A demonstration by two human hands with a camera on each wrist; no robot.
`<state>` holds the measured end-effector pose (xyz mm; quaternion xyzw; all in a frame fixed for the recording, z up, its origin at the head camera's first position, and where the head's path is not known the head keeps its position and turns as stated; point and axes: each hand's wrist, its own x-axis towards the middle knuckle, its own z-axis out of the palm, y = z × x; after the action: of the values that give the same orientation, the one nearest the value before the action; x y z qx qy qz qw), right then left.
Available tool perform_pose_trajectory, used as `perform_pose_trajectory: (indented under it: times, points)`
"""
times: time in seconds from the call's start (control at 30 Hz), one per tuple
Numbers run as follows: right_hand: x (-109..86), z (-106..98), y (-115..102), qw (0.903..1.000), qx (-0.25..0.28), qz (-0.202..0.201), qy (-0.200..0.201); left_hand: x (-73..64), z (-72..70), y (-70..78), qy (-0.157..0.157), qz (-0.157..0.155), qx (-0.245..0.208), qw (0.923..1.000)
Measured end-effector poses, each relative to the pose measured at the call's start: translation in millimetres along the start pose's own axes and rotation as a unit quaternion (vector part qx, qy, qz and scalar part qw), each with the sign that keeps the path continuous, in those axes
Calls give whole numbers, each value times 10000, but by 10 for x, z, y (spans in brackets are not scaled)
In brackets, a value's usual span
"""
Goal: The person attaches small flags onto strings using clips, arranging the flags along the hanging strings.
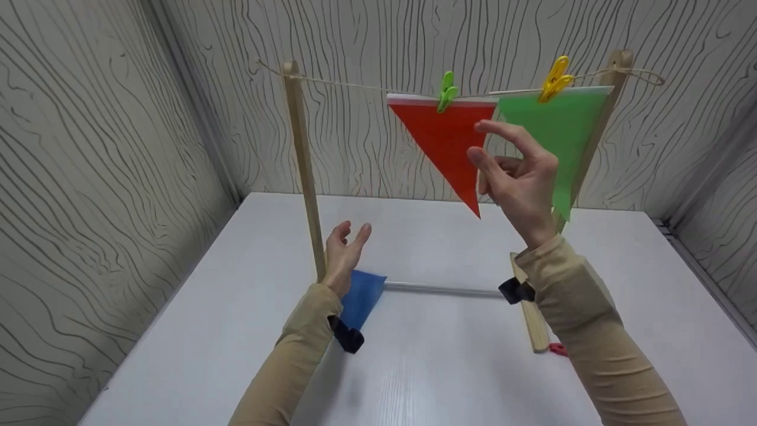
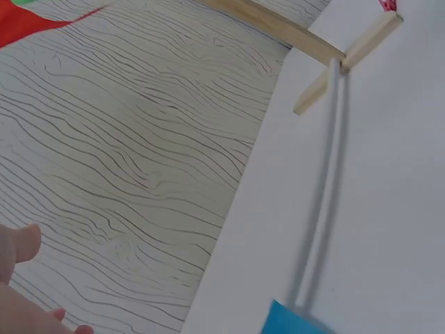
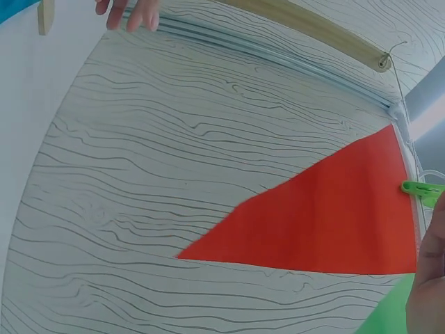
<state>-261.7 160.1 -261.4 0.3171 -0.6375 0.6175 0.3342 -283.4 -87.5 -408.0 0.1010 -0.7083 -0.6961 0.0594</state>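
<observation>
In the head view my right hand (image 1: pixel 520 180) is raised in front of the red pennant (image 1: pixel 440 133), thumb and forefinger apart, nothing between them. A green clothespin (image 1: pixel 447 94) clips that pennant to a string (image 1: pixel 355 86). Beside it on the string hangs a green pennant (image 1: pixel 547 127) under a yellow clothespin (image 1: pixel 555 81), partly behind my right hand. My left hand (image 1: pixel 344 254) is held out by the left wooden post (image 1: pixel 304 160), fingers loose and holding nothing. Below it lies a blue pennant (image 1: pixel 364 299), partly hidden by my forearm.
The string runs from the left post to the right wooden post (image 1: pixel 600 127). A pale rod (image 1: pixel 440 289) extends along the white table (image 1: pixel 437 367) to the right wooden foot (image 1: pixel 535 325). A red clothespin (image 1: pixel 558 349) lies beside that foot. Wood-patterned panels (image 1: pixel 355 35) stand behind.
</observation>
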Motion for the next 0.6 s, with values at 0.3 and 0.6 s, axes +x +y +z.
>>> perform_pose_trajectory:
  times: [0.3,0.6]
  points:
    - [-505,-103,185,9991,301,68,290,-5,-110,-375,85,-376,889,9953]
    - [-1065,-442,438,9952,498,768,346,-11,-210,-520,-32,-19,2508,9680]
